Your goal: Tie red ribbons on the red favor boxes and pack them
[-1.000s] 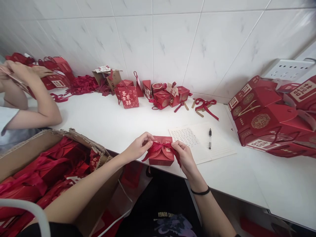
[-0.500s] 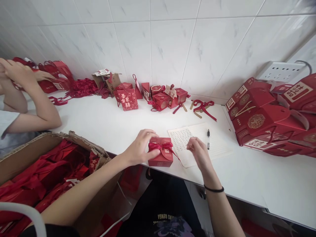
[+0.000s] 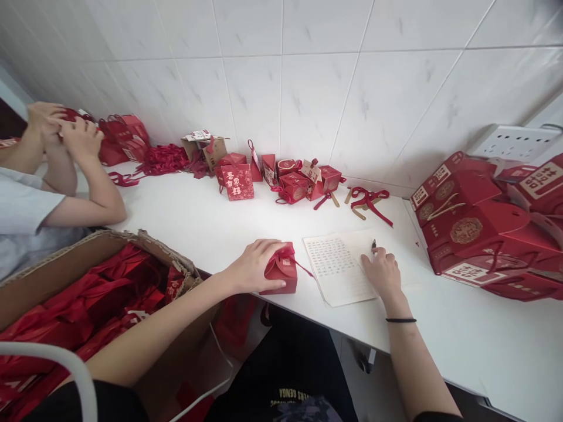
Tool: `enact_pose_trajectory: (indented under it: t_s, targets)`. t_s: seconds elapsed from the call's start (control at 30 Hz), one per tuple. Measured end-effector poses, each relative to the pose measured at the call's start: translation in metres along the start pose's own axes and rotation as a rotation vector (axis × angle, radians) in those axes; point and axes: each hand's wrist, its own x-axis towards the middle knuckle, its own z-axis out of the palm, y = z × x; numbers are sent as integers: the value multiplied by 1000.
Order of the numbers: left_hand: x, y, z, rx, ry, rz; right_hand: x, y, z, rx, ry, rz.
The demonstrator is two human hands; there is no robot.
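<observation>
A small red gift box (image 3: pixel 284 278) with a ribbon bow on top sits at the table's front edge. My left hand (image 3: pixel 255 266) is wrapped over it from the left, with the fingers across the top and the thumb along the front. One ribbon tail trails off to the right. Beside the box lies handwritten paper (image 3: pixel 329 258). On the paper's right part, my right hand (image 3: pixel 382 272) has its fingers curled over a black pen (image 3: pixel 373 245). Only the pen's upper end shows; the rest is hidden under the hand.
Several small red boxes (image 3: pixel 292 186) stand along the wall, with loose ribbons (image 3: pixel 372 202) to their right. Large red boxes (image 3: pixel 475 228) are piled at right. A cardboard carton (image 3: pixel 145 237) full of red boxes stands at left. A co-worker's arms (image 3: pixel 88 193) rest beyond it.
My right hand has moved right and down onto the pen. My left hand has shifted farther over the gift box, which now sits slightly to the left. The co-worker's hands have come together.
</observation>
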Motion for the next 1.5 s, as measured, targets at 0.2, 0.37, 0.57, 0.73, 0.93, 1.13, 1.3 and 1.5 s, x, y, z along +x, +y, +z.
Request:
enact_pose_trajectory:
  t_s: [0.2,0.37,0.57,0.73,0.93,1.13,1.3,1.5]
  targets:
    - [-4,-3,-3,-253,47,-86,-24,-29,-2,148,-35,-166]
    - [2,-7,3,-391,120,-152,-64,-82,16,522,-630,-227]
    - [1,-8,9,-386,167,-90,-85,-110,16,764,-814,-74]
    - [3,-8,13,-367,205,-67,-111,-112,6,673,-840,7]
    - [2,-7,13,-372,201,-72,-124,-103,7,542,-722,-59]
    - [3,-7,14,-369,200,-73,-124,-87,-2,514,-822,-106]
    - [2,-4,10,-344,208,-90,-119,-66,-17,418,-977,-144]
    - [3,2,10,-248,222,-81,-77,-62,-33,393,-490,-106]
